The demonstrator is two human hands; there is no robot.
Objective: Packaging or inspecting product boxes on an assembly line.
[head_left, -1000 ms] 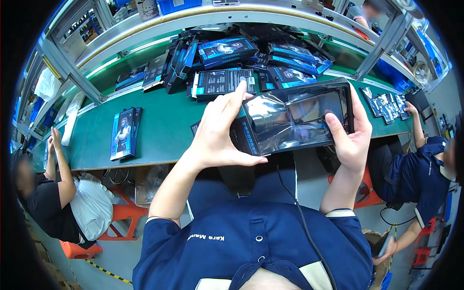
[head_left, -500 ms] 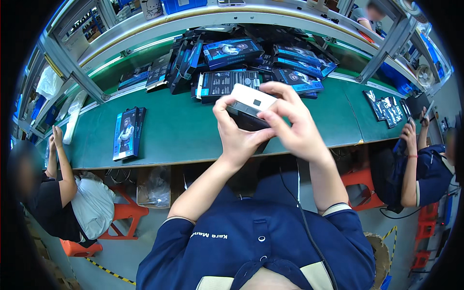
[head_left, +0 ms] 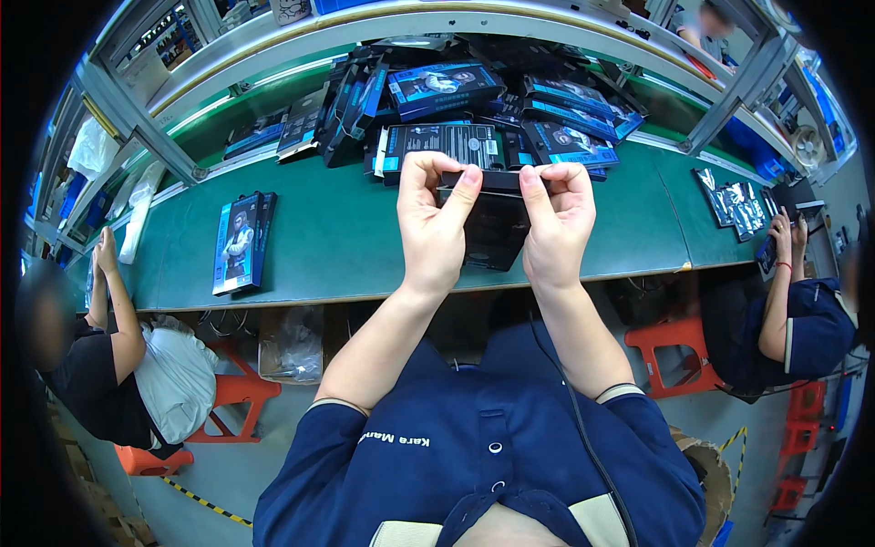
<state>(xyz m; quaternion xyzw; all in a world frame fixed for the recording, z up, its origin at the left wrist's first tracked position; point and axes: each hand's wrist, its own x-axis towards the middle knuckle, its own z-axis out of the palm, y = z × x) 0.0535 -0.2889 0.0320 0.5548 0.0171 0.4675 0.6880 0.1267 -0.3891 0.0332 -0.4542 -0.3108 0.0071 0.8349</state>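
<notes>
A black box (head_left: 492, 232) is held up in front of me, over the near part of the green table. My left hand (head_left: 436, 223) grips its left upper corner, thumb and fingers pinched there. On the opposite corner my right hand (head_left: 558, 223) pinches in the same way. Both thumbs lie along the dark upper end of the box, and a narrow flap or edge shows between them. The fingertips behind that end are partly hidden. Beyond my hands lies a flat printed box (head_left: 437, 144) with its back panel up.
A heap of blue-and-black boxes (head_left: 447, 87) fills the table's back under a shelf (head_left: 538, 29). Two such boxes (head_left: 239, 244) lie at left on the green table (head_left: 346, 237). Silver packets (head_left: 743, 211) lie at right. Co-workers sit on both sides, on red stools (head_left: 670, 342).
The white flap with a dark square is out of sight. My right hand has moved from over the box to its right corner, and the box has turned so its dark face shows.
</notes>
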